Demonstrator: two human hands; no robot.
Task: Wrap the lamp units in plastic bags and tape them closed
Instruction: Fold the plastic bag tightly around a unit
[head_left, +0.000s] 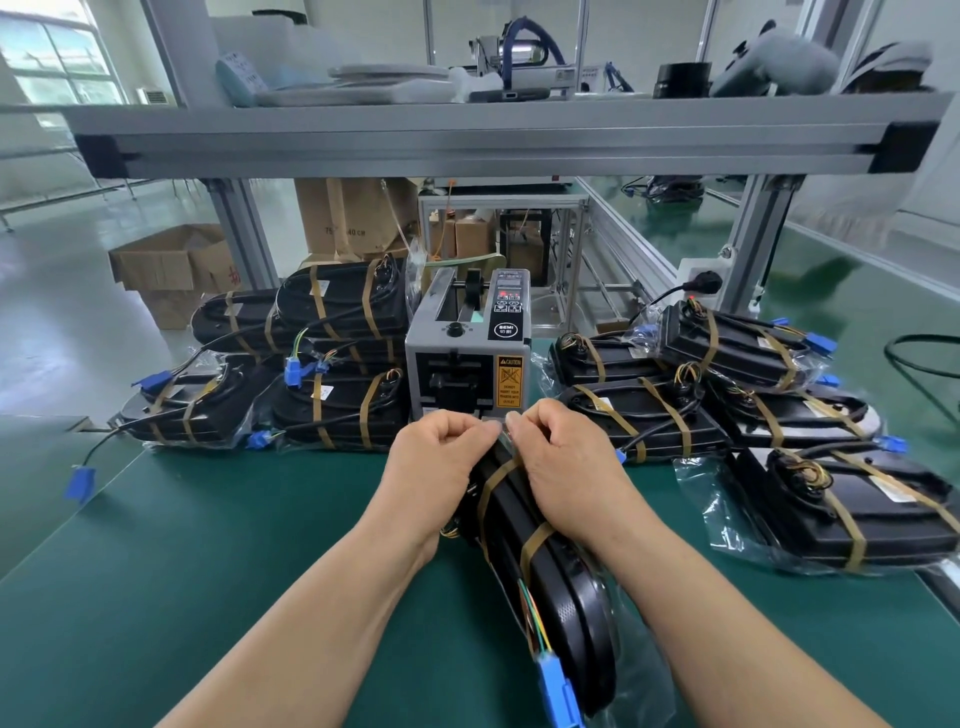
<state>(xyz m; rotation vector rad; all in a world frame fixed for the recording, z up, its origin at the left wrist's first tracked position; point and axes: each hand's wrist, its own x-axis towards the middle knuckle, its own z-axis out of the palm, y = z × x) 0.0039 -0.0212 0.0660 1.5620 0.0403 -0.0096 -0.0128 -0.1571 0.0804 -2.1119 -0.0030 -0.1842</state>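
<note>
Lamp unit (566, 597): black, elongated, inside a clear plastic bag (636, 675). It lies on the green mat (208, 545) at centre, with its long axis running from the hands down toward the lower right. Two brown tape bands (535, 540) cross the body. At the near end is a blue connector (558, 691) on green and yellow wires.

Left hand (441, 462): fingers curled, thumb and forefinger pinching one end of a thin clear strip (501, 427).
Right hand (561, 467): fingers curled, pinching the other end of the same strip; the heel of the hand rests on the far end of the unit.
Strip: held above the unit's far end, between the two hands. Cannot tell whether it is tape or a bag edge.

Tape dispenser (467, 353): grey box directly behind the hands, its outlet just beyond the strip. There is a yellow caution label (509, 382) on the front right and a control panel (506, 299) on top.

Left of the dispenser: stack of wrapped units (337, 332), bagged and banded in brown, with blue connectors sticking out.
Right of the dispenser: second pile of wrapped units (727, 374), done up the same way, spread toward the mat's edge.

Overhead: aluminium frame shelf (467, 140) carrying assorted items, too blurred to name.
Floor at far left: open cardboard boxes (171, 265).
Right post: black plug in a white socket (701, 280)
</note>
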